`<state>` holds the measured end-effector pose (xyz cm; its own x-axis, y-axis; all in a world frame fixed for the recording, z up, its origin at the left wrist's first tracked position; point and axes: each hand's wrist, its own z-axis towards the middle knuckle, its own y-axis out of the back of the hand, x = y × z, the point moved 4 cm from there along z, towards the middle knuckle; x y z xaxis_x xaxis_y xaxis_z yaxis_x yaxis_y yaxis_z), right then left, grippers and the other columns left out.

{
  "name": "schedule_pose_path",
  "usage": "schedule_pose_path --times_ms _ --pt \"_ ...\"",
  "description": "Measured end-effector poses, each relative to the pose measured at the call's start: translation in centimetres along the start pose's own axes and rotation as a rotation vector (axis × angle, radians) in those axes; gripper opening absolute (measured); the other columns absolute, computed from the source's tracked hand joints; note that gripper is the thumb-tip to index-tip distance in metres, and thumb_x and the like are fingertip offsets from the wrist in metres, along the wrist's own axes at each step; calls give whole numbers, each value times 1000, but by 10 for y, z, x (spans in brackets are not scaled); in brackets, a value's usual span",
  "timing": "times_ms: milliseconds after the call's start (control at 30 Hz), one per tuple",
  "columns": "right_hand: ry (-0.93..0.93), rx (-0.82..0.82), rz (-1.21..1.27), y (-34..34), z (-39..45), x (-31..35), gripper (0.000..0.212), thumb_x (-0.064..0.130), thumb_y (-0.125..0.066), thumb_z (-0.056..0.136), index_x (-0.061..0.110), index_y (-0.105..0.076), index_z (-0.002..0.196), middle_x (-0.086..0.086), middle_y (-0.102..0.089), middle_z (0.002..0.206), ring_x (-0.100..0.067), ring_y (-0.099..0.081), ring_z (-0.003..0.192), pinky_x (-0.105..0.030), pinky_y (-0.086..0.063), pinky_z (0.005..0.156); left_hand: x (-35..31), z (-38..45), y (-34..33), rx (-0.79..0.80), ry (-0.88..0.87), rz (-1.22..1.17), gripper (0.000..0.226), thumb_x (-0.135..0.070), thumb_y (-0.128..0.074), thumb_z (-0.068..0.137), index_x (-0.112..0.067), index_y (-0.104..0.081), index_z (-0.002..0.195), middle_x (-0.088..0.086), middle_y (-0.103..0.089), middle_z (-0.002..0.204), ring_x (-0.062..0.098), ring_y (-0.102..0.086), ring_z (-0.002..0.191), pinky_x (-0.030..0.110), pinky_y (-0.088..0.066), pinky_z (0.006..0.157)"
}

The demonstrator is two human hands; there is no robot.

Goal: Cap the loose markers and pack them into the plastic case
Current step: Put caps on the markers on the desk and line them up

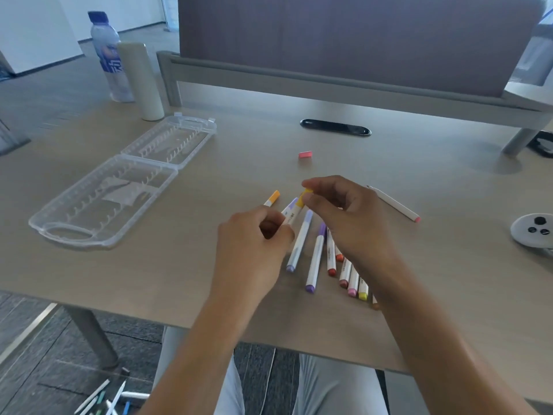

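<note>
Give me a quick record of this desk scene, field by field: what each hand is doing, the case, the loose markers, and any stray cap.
left hand: grips a white marker
right hand: pinches a yellow cap at that marker's far end
plastic case: open flat on the desk, no markers in it
loose markers: lying in a cluster beneath the hands
pink cap: alone, farther back on the desk
uncapped marker: right of the hands

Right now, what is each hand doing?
Left hand: grips a marker.
Right hand: pinches the yellow cap on its tip.
</note>
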<state>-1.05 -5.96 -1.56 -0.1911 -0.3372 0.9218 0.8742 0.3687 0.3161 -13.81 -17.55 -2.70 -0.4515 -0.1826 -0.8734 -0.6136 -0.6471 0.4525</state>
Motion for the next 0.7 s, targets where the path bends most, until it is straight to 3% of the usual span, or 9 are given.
schedule_pose_path --times_ms 100,200,333,433,567,700 --pt "-26 -60 -34 8 1 -7 17 24 -67 99 35 -78 105 25 -76 98 4 -69 98 -10 -53 79 -7 1 -6 -12 -22 192 13 -19 -65 89 -20 -76 84 -3 -73 74 19 -66 72 33 -51 69" --pt "-44 -154 -23 21 0 -10 20 22 -63 102 35 -76 95 18 -78 94 -4 -71 96 -28 -56 90 -11 0 -18 11 -25 403 17 -25 -59 95 -22 -76 91 0 -72 80 21 -61 74 31 -45 67" --pt "-64 -171 -28 33 -3 -12 18 22 -62 102 33 -75 96 16 -78 89 -4 -71 91 -33 -58 91 -11 -3 -29 -41 -97 554 17 -31 -60 97 -26 -74 106 -3 -73 95 22 -58 97 35 -45 84" --pt "-72 -177 -47 41 -4 -16 18 22 -61 103 34 -74 96 16 -78 88 -2 -71 89 -34 -59 91 -12 -4 -32 -99 -163 462 15 -29 -67 94 -23 -74 106 -4 -74 99 22 -57 98 38 -48 85" --pt "-81 -167 -44 51 -5 -21 16 22 -63 102 30 -76 98 15 -78 88 -2 -71 86 -32 -58 87 -18 -1 -41 -88 -211 277 8 -32 -73 90 -24 -74 90 -5 -75 104 21 -64 97 41 -53 84" --pt "-69 -208 -91 74 -5 -26 14 21 -64 101 27 -77 100 15 -77 87 0 -70 86 -24 -55 81 -27 1 -54 -1 -203 168 6 -33 -73 90 -27 -72 93 -13 -70 89 8 -64 91 35 -54 81"
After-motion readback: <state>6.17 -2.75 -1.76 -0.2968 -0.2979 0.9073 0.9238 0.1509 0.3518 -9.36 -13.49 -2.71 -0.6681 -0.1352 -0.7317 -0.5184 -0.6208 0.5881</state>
